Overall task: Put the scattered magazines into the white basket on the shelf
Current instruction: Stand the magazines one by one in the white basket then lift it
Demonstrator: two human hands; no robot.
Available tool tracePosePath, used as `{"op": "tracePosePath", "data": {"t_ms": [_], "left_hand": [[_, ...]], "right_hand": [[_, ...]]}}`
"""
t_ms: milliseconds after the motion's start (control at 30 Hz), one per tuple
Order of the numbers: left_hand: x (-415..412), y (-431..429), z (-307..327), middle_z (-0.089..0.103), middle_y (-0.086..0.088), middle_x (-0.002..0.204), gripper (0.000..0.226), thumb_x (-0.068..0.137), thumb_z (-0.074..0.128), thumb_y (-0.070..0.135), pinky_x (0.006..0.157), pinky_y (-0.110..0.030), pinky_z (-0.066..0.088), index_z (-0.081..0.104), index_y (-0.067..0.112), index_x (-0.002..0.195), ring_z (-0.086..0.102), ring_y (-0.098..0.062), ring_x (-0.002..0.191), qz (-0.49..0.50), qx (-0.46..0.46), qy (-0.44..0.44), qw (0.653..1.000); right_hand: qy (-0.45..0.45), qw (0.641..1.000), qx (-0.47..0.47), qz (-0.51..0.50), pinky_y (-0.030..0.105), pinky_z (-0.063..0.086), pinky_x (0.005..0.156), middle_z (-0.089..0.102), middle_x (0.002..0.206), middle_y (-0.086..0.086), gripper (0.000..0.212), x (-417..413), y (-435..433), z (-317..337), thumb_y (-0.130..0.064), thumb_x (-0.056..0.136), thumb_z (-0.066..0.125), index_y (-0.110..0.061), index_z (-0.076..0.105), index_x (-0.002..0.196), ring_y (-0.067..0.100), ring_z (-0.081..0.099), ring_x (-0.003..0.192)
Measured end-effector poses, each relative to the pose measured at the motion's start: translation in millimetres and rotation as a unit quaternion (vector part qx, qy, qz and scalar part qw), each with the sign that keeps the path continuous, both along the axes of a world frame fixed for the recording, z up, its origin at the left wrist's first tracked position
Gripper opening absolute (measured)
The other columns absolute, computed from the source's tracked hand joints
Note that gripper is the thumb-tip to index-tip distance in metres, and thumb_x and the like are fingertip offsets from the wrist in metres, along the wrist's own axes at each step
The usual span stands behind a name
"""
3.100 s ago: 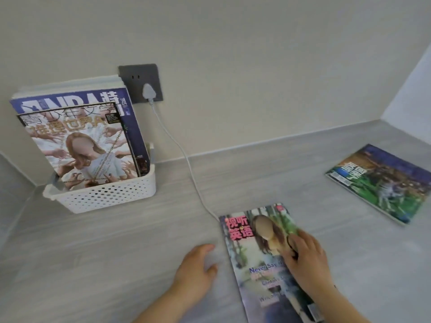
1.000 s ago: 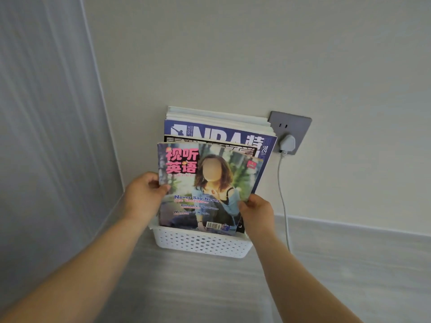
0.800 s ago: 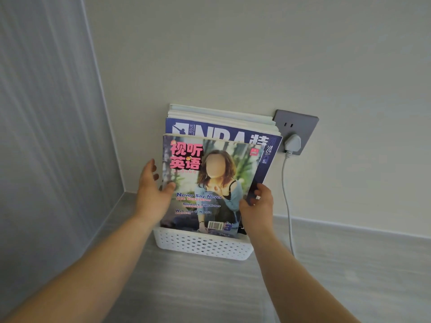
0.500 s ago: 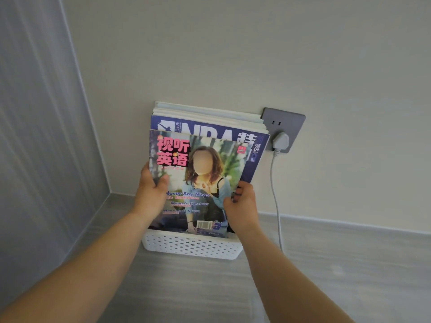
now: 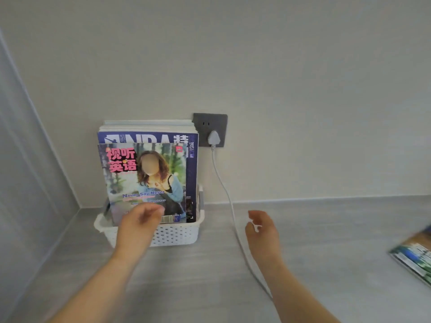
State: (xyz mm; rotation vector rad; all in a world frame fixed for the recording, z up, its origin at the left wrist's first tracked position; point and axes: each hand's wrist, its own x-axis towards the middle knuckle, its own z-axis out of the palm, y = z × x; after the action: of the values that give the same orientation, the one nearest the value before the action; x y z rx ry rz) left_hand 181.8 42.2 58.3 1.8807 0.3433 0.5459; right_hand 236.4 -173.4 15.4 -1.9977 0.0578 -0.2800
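Observation:
The white perforated basket point(image 5: 177, 234) stands on the grey shelf against the wall. Several magazines stand upright in it. The front one is the magazine with pink characters and a woman on the cover point(image 5: 144, 180); behind it rises a blue NBA magazine point(image 5: 151, 137). My left hand point(image 5: 137, 226) hovers open just in front of the basket's front wall, holding nothing. My right hand point(image 5: 262, 231) is open to the right of the basket, above the shelf, also empty. One more magazine with a green cover point(image 5: 415, 257) lies flat at the right edge, partly cut off.
A grey wall socket point(image 5: 210, 129) holds a white plug point(image 5: 213, 138); its white cable point(image 5: 233, 210) hangs down and runs across the shelf between my hands. A grey side wall closes the shelf on the left.
Both hands let go of the pink-titled magazine, which now stands in the basket. My hands drew back toward me, the right one moving off to the right. The view swung right and down.

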Motion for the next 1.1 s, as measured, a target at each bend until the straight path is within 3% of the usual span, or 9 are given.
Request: {"op": "tracePosePath", "data": {"t_ms": [67,267,433,600,700,767,833,967,1100], "left_hand": [[-4,-40,-3,0.061,0.007,0.067,0.026,0.079,0.062,0.005,0.057,0.0,0.039,0.058,0.023,0.06,0.056,-0.004,0.064,-0.056,0.006,0.028,0.998],[9,-159,-22,0.059,0.004,0.06,0.032,0.075,0.063,-0.005,0.055,0.0,0.039,0.057,0.021,0.057,0.055,0.013,0.052,-0.201,0.01,0.093,0.975],[31,-262,-50,0.058,0.006,0.06,0.037,0.076,0.061,-0.006,0.054,-0.001,0.037,0.056,0.025,0.057,0.053,0.015,0.048,-0.275,0.028,0.127,0.953],[48,-355,-85,0.064,-0.008,0.081,0.011,0.08,0.058,0.0,0.059,0.002,0.037,0.066,-0.001,0.088,0.052,0.023,0.056,-0.365,0.086,0.18,0.909],[60,-401,-93,0.064,-0.016,0.109,0.022,0.081,0.057,0.001,0.073,-0.006,0.037,0.061,-0.001,0.103,0.063,0.001,0.09,-0.392,0.1,0.199,0.893],[73,-432,-96,0.054,-0.015,0.127,0.036,0.082,0.058,0.006,0.084,-0.014,0.033,0.053,0.002,0.117,0.051,-0.02,0.116,-0.39,0.102,0.205,0.892],[90,-462,-100,0.039,-0.015,0.14,0.05,0.082,0.058,0.011,0.097,-0.018,0.027,0.04,0.005,0.129,0.037,-0.022,0.129,-0.384,0.113,0.212,0.891],[123,-512,-111,0.026,-0.013,0.149,0.064,0.085,0.054,0.027,0.111,-0.031,0.022,0.023,0.011,0.139,0.025,-0.026,0.136,-0.371,0.204,0.228,0.877],[138,-546,-120,0.042,-0.009,0.141,0.06,0.084,0.052,0.037,0.107,-0.038,0.026,0.029,0.018,0.136,0.034,-0.028,0.13,-0.352,0.296,0.23,0.858]], "right_hand": [[0.011,0.999,-0.019,-0.036,0.02,0.032,0.08,0.061,0.109,0.014,0.025,-9,-46,-10,0.003,0.082,0.049,-0.003,0.059,0.105,0.018,0.049,0.092],[0.106,0.973,-0.054,-0.196,0.036,0.038,0.093,0.057,0.12,0.019,0.033,-40,-205,-40,0.0,0.082,0.05,-0.003,0.055,0.114,0.033,0.048,0.114],[0.201,0.907,-0.222,-0.296,0.04,0.017,0.111,0.038,0.143,0.015,0.048,-65,-333,-56,-0.016,0.083,0.052,-0.009,0.042,0.13,0.03,0.03,0.133],[0.316,0.852,-0.309,-0.282,0.04,0.005,0.116,0.008,0.156,0.004,0.063,-81,-402,-83,-0.052,0.089,0.029,-0.023,0.014,0.142,0.024,0.005,0.143],[0.314,0.852,-0.322,-0.268,0.038,0.003,0.116,0.002,0.156,0.005,0.063,-79,-405,-91,-0.054,0.089,0.023,-0.025,0.008,0.143,0.025,0.002,0.143],[0.315,0.853,-0.32,-0.265,0.037,0.0,0.117,-0.001,0.156,0.005,0.064,-78,-405,-95,-0.054,0.09,0.021,-0.024,0.004,0.143,0.025,0.0,0.143],[0.314,0.855,-0.317,-0.264,0.037,-0.001,0.116,-0.003,0.156,0.005,0.064,-76,-407,-98,-0.054,0.089,0.02,-0.024,0.002,0.143,0.024,-0.002,0.143],[0.315,0.857,-0.308,-0.266,0.036,-0.004,0.116,-0.005,0.156,0.004,0.065,-74,-409,-101,-0.054,0.09,0.021,-0.025,-0.001,0.143,0.024,-0.005,0.143],[0.312,0.857,-0.308,-0.271,0.035,-0.006,0.116,-0.008,0.156,0.004,0.066,-72,-411,-105,-0.055,0.089,0.02,-0.026,-0.003,0.143,0.023,-0.007,0.143]]}}
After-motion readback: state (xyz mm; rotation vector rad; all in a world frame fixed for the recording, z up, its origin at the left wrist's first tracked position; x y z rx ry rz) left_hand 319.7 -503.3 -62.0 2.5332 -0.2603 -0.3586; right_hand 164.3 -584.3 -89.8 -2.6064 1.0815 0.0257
